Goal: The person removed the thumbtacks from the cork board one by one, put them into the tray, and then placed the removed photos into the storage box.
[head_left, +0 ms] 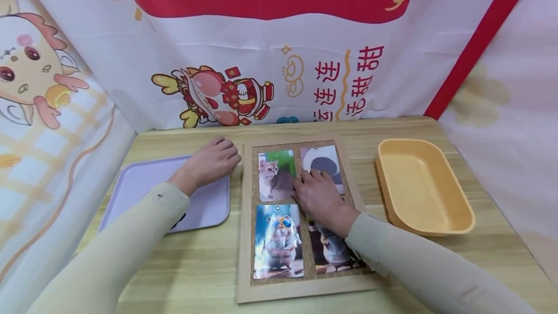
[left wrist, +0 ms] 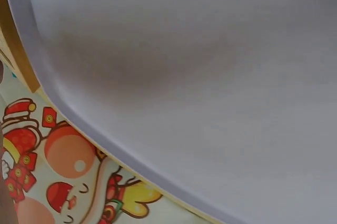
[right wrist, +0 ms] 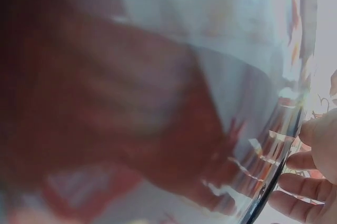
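The picture board (head_left: 279,293) is lying flat on the table (head_left: 196,275) in front of us, and our bent right hand (head_left: 320,200) is resting over its right side, beside the cat picture (head_left: 272,178). Farther off, our bent left hand (head_left: 213,163) is hanging over a corner of the purple tray (head_left: 218,207), and we can't tell if either is pinching anything; we're probably fixing pictures (head_left: 279,246) in place, so next we're needing gentle, straight pressing.

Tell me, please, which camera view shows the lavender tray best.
The head view: it shows most of the lavender tray, though the left sleeve partly covers it. The left wrist view shows only part, close up; the right wrist view shows none.
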Tool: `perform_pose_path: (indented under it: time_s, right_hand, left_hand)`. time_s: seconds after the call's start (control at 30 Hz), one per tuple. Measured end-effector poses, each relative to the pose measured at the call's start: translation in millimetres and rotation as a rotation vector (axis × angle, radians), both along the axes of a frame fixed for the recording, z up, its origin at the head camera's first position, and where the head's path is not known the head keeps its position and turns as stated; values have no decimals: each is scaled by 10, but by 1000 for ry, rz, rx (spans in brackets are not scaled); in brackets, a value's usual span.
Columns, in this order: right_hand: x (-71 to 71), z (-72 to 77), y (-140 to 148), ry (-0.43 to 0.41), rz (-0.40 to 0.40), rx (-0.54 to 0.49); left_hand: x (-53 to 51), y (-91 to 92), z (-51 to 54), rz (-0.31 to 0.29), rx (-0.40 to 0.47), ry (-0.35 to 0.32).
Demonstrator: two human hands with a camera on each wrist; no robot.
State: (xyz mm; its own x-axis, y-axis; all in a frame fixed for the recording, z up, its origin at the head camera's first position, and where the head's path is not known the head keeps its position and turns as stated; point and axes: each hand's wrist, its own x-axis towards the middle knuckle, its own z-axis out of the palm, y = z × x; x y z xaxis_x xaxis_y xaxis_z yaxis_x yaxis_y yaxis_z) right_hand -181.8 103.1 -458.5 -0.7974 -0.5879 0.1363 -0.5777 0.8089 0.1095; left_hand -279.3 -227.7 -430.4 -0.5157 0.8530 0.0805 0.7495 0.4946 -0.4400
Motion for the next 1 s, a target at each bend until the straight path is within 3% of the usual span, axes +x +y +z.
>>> perform_pose_path:
  time_s: [0.23,0.6,1.0]
  right_hand:
    - [-4,31,1,-6,-3,-1]
    - [6,-2,-7,-2,7,-14]
    - [20,19,-16,-1,-13,-7]
  left_hand:
    - [177,-290,-17,59,56,-4]
    - [407,-716,-122,86,145,7]
    - [544,-888,-243,148,173,-37]
